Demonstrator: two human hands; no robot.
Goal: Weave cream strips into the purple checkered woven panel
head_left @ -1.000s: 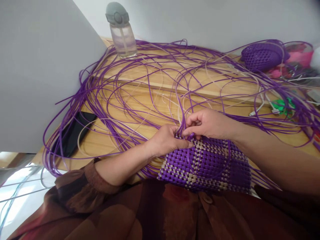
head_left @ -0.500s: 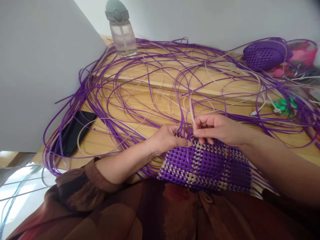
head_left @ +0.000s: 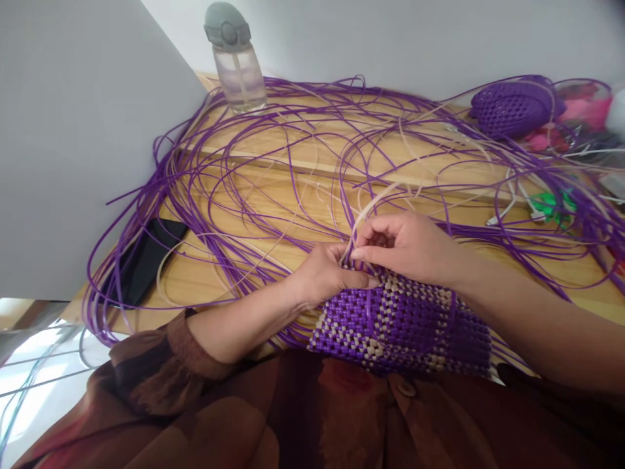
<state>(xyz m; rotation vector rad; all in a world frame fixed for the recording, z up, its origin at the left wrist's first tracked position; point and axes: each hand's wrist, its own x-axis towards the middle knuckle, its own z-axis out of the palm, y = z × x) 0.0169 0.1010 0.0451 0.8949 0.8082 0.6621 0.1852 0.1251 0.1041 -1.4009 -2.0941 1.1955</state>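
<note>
Right hand (head_left: 407, 247) has shifted left since half a second ago, now just beside our left hand (head_left: 325, 273); the flat beige strand (head_left: 367, 210) went with it, now arching up right. Pale wooden table (head_left: 586, 299) carries loops of thin purple and beige strands (head_left: 168, 172). Our purple-and-beige checked woven panel (head_left: 415, 319) sits at the near edge, against our brown patterned garment (head_left: 297, 417). Left fingers clamped on its upper-left edge, thumb in front. Right fingers curled at the strand bases; we can't tell if they pinch one.
</note>
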